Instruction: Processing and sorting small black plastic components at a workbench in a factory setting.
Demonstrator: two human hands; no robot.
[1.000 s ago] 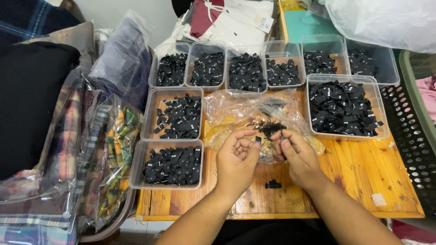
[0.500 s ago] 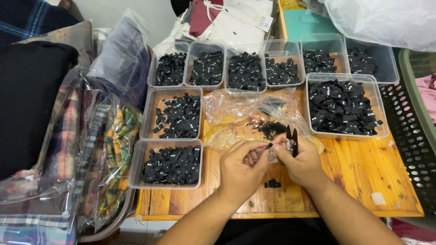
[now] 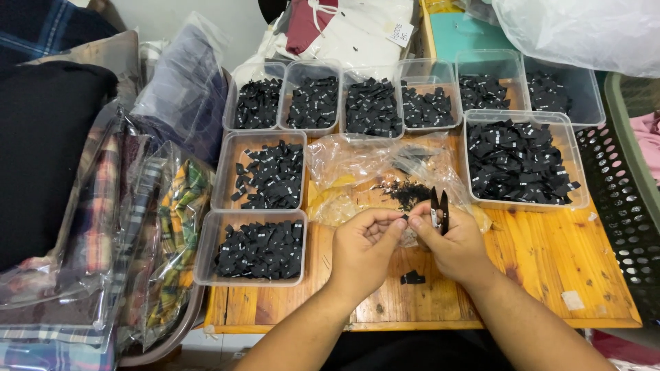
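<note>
A tiny black fabric label point(image 3: 404, 218) sits pinched between the fingers of the left hand point(image 3: 363, 249) and right hand point(image 3: 454, 245), above the wooden tabletop point(image 3: 543, 275). The right hand also clasps small black thread snips point(image 3: 438, 208). Another black label piece point(image 3: 412, 277) lies below; a crumpled clear plastic bag point(image 3: 357, 165) lies just beyond.
</note>
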